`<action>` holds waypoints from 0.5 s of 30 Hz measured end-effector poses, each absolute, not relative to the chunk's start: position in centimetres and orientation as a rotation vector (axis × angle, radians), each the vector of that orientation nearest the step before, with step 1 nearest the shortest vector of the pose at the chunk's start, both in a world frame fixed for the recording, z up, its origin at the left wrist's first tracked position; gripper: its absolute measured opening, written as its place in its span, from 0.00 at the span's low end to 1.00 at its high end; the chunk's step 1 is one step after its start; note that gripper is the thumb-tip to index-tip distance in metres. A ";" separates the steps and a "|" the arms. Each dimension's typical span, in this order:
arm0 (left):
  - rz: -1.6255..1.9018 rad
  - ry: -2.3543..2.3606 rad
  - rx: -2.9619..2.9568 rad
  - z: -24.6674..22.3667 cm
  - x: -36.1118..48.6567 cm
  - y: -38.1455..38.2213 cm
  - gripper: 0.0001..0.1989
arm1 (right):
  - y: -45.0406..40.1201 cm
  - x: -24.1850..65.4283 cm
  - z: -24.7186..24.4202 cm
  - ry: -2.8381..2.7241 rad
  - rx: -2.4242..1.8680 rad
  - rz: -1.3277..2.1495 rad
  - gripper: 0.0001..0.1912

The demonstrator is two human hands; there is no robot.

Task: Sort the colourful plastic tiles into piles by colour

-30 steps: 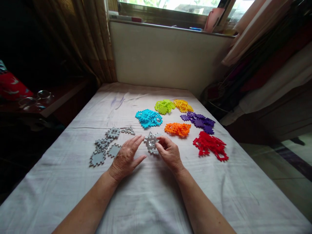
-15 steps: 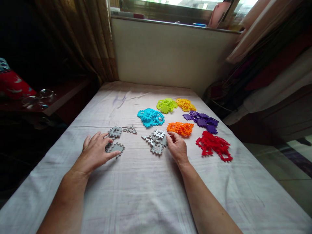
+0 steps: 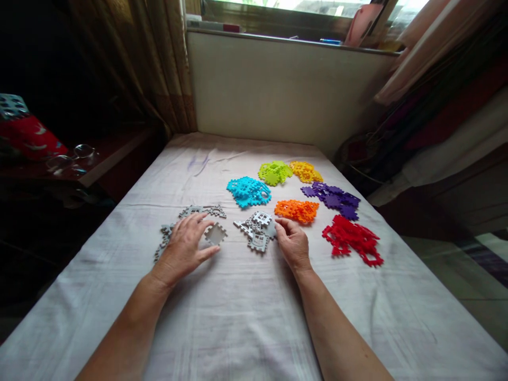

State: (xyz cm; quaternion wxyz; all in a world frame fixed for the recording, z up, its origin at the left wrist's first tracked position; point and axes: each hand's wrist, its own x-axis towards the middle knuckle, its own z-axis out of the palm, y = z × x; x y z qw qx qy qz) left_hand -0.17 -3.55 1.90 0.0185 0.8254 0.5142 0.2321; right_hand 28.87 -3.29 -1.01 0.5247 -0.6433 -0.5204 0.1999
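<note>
My left hand (image 3: 184,243) is spread over grey toothed pieces on the left, its thumb and forefinger apart beside a square grey piece (image 3: 215,234). More grey pieces (image 3: 162,244) show at its left edge, and others (image 3: 214,211) lie beyond its fingertips. In the middle is a small heap of grey pieces (image 3: 259,242). My right hand (image 3: 292,243) is at this heap's right side, with thumb and forefinger pinched at a grey piece (image 3: 270,229). An orange pile (image 3: 297,211) lies just past the right hand.
Piles of cyan (image 3: 248,192), lime (image 3: 274,173), yellow (image 3: 305,172), purple (image 3: 332,199) and red pieces (image 3: 352,239) lie on the cloth-covered surface (image 3: 222,328). Glasses (image 3: 71,159) rest on a dark side table at the left. A wall stands behind.
My left hand has moved right, and the square grey piece now lies farther right, by its thumb and forefinger. My right hand stays at the middle grey heap. The view has shifted slightly.
</note>
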 end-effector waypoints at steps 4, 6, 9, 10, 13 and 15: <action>0.737 1.381 2.536 1.2 3.3 -3.5 0.28 | -3.4 28.8 -0.9 -1.241 -1.537 0.485 0.17; 0.725 1.355 2.538 0.7 4.5 -3.3 0.28 | -3.4 28.8 -0.9 -1.239 -1.532 0.488 0.17; 0.757 1.341 2.559 -0.1 5.5 -3.1 0.32 | -3.4 28.8 -0.8 -1.235 -1.526 0.487 0.17; 0.771 1.340 2.570 -0.3 5.6 -3.0 0.34 | -3.4 28.9 -0.8 -1.235 -1.527 0.489 0.17; 0.806 1.360 2.616 -0.5 5.0 -2.7 0.36 | -3.3 28.9 -0.9 -1.236 -1.538 0.503 0.17; 0.841 1.448 2.629 -0.3 3.9 -2.4 0.29 | -3.3 29.0 -0.9 -1.238 -1.549 0.506 0.17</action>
